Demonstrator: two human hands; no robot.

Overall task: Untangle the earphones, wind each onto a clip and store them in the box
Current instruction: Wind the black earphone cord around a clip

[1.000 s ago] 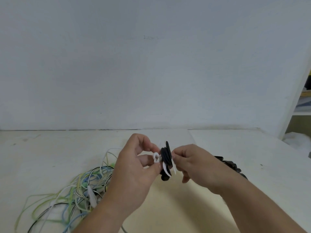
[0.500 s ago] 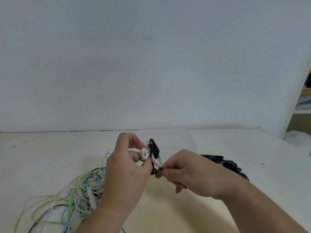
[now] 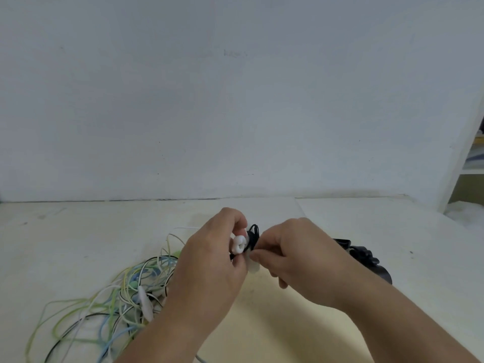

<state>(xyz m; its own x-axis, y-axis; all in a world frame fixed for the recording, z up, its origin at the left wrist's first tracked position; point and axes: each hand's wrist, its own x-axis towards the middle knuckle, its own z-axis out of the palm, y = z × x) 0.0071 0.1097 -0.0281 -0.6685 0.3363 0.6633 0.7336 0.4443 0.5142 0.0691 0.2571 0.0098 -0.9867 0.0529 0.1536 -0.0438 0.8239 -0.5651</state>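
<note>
Earphone cord point(image 3: 254, 231) and white clip point(image 3: 239, 244) between left hand point(image 3: 209, 268) and right hand point(image 3: 301, 258)

Even, soft daylight; faint shadows; slight overall softness; wide-angle bowing at edges.

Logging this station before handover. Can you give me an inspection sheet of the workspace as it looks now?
Surface: pale table.
Job's things: white clip wound with black cord, held above the table.
Clutter: black pile behind the right forearm, kind unclear.
Hands: left hand grips the clip; right hand pinches the black cord.
Cables: tangle of green, blue, white and black earphones, left on the table.
Surroundings: plain wall; shelf at right edge.
</note>
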